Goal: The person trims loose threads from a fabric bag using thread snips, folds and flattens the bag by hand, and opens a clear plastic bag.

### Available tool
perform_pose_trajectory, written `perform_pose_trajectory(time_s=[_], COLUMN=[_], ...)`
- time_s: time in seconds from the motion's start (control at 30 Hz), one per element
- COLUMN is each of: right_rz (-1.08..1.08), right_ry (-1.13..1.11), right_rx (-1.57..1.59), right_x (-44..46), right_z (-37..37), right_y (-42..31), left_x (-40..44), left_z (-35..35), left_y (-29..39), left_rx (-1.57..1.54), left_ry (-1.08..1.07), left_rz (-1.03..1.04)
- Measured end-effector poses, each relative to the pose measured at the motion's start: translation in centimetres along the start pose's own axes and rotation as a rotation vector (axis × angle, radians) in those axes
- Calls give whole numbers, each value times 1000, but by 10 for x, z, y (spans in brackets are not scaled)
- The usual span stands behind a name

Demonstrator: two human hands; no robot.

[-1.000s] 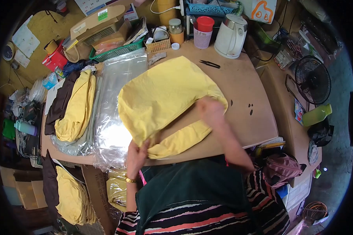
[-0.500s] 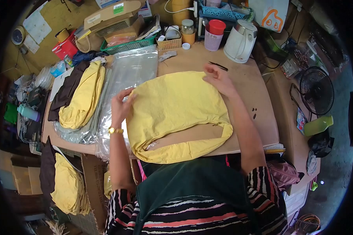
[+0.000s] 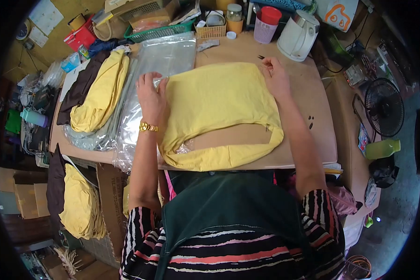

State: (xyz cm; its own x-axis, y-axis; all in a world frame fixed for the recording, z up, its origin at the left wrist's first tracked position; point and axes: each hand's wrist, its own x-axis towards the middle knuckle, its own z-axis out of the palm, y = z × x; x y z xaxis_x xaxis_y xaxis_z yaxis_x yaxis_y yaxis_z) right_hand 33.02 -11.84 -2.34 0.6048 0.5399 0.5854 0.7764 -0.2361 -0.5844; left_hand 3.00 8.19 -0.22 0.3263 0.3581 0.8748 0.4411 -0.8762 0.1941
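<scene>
A yellow fabric bag [image 3: 219,95] lies flat on the table, its long strap curving along the side closest to me. My left hand [image 3: 151,95] is at the bag's upper left edge, over clear plastic, with thumb and fingers apart. On that wrist is a gold watch. At the upper right corner, my right hand [image 3: 276,77] has its fingers curled together beside the fabric; what they hold, if anything, is hidden. Just past those fingertips shows the dark tip of a small black tool [image 3: 261,57], the rest covered by the hand.
Clear plastic sheets [image 3: 168,51] lie left of the bag, beside folded yellow [image 3: 100,93] and dark brown [image 3: 81,91] fabric pieces. More yellow pieces [image 3: 79,200] hang below the table's left side. Along the back stand a kettle [image 3: 297,37], cups [image 3: 266,28] and baskets. A black fan [image 3: 385,107] is at right.
The view has shifted, so the table appears higher. My left hand has moved up along the bag's left edge. My right hand now covers most of the black tool, its fingers more curled.
</scene>
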Motion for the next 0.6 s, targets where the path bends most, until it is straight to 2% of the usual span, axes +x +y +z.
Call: perform_pose_trajectory(time_s=[0.03,0.1,0.13,0.17,0.2,0.23,0.3,0.37,0.43,0.5,0.53,0.6], right_rz=[-14,-71,-116,-246,-310,-373,-458,-437,-421,-389,-395,-403], right_ry=[-264,-785,-1045,-1024,-1015,-1004,-733,-746,-753,-648,-639,-703], right_rx=[150,333,363,280,239,198,-41,-29,-19,-100,-103,-114], right_x=[-4,-24,-45,-74,-91,-109,-139,-139,-130,-114,-110,-105], right_z=[-21,-64,-81,-90,-92,-94,-84,-83,-93,-109,-114,-122], right_y=[-20,-68,-89,-98,-97,-97,-75,-51,-35,-33,-34,-35], left_x=[8,9,2,3,-14,-25,-39,-42,-42,-39,-37,-34], left_z=[-13,-45,-54,-72,-76,-80,-86,-86,-87,-87,-88,-90], left_y=[12,35,44,58,54,52,51,50,44,31,28,25], left_rx=[-1,-510,-622,-620,-684,-672,-663,-462,-385,-197,-193,-77], left_ry=[-11,-829,-1047,-1322,-1419,-1454,-1500,-1297,-1331,-1406,-1398,-1460], left_rz=[-5,-163,-121,-136,-84,-88,-99,234,204,84,89,76])
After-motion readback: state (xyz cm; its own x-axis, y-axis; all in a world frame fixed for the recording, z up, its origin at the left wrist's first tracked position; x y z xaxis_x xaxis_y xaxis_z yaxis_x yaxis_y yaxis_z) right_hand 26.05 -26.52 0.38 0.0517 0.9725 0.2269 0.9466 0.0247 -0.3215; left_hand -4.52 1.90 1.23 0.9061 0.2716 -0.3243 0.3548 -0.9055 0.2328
